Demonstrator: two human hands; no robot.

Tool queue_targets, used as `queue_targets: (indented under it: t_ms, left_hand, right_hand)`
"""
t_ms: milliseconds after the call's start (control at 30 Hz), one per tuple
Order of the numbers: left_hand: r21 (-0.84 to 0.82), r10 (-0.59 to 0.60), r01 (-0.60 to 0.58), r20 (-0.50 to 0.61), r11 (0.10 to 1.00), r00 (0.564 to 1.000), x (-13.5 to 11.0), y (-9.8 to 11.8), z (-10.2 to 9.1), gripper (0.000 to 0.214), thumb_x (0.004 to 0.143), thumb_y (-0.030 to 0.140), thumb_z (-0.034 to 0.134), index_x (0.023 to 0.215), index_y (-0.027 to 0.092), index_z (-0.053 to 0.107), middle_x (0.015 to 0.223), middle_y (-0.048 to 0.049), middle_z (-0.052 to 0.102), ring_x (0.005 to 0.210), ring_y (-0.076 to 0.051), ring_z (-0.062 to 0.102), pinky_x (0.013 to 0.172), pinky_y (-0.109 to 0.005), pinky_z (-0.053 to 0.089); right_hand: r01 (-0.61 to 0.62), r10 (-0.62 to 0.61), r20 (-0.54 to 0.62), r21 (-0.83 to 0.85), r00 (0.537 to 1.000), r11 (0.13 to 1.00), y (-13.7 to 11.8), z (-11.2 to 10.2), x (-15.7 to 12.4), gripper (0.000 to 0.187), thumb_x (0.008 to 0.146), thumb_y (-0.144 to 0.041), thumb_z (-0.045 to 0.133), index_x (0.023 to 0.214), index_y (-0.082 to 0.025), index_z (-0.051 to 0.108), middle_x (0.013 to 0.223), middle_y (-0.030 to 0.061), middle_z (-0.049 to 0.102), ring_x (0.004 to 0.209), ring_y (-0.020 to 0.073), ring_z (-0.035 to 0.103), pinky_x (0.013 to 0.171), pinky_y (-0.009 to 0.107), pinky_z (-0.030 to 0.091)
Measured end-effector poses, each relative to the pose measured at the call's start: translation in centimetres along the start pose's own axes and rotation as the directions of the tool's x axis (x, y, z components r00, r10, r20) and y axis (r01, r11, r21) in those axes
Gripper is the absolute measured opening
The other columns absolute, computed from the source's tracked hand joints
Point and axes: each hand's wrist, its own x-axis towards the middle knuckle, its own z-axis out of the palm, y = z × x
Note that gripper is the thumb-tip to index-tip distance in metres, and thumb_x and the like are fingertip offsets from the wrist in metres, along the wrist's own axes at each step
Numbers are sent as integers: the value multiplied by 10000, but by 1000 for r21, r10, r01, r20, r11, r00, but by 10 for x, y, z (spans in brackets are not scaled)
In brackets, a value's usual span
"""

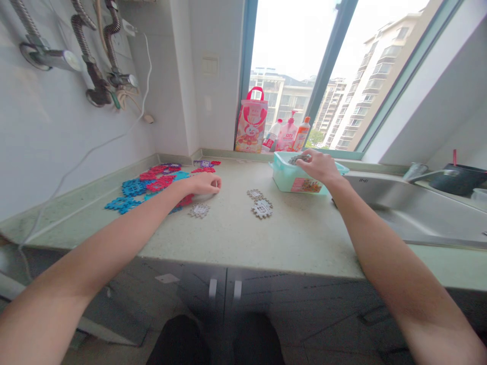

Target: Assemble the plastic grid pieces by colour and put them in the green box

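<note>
My right hand (318,165) is over the mint-green plastic tub (283,177), fingers closed on a grey notched plastic piece (300,159) at its rim. On the left of the counter, my left hand (206,183) is curled, its fingertips pressed together; whatever they hold, if anything, is hidden. Just below it lies a grey square piece with toothed edges (199,210). Two more grey toothed pieces (262,208) lie between the hands, touching or nearly so. Red pieces (161,183) and blue pieces (134,187) are heaped beyond my left forearm, which partly covers them.
A stainless sink (414,208) with a tap (429,173) is on the right. A pink bag (251,124) and several bottles (288,134) stand along the window. A white cable (95,149) hangs down the left wall, below metal pipes (85,43).
</note>
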Motion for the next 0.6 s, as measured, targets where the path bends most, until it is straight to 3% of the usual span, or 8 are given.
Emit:
queue_targets:
  t_ms: [333, 500, 600]
  left_hand:
    - [-12, 1, -1, -4, 1000, 1000, 2, -4, 2, 249, 775, 371, 612, 933, 211, 719, 887, -51, 748, 790, -201, 646, 658, -292, 412]
    - [-5, -8, 8, -6, 1000, 1000, 1, -2, 1, 243, 769, 375, 614, 922, 215, 714, 891, -48, 744, 793, -201, 642, 654, -289, 408]
    - [-4, -5, 5, -4, 1000, 1000, 2, -2, 1, 246, 770, 376, 616, 926, 217, 718, 886, -47, 744, 794, -203, 643, 657, -290, 408]
  right_hand:
    - [13, -12, 30, -41, 999, 999, 0, 2, 0, 438, 909, -515, 605, 1192, -257, 817, 1060, 124, 822, 962, 330, 741, 835, 412, 544]
    - [-22, 35, 117, -107, 992, 994, -4, -1, -2, 478, 975, -542, 504, 1199, -268, 826, 1206, 151, 796, 1075, 363, 728, 916, 466, 531]
    - [-22, 37, 110, -132, 993, 991, -7, -2, -6, 467, 997, -507, 475, 1163, -250, 828, 1158, 166, 796, 1081, 378, 722, 937, 492, 522]
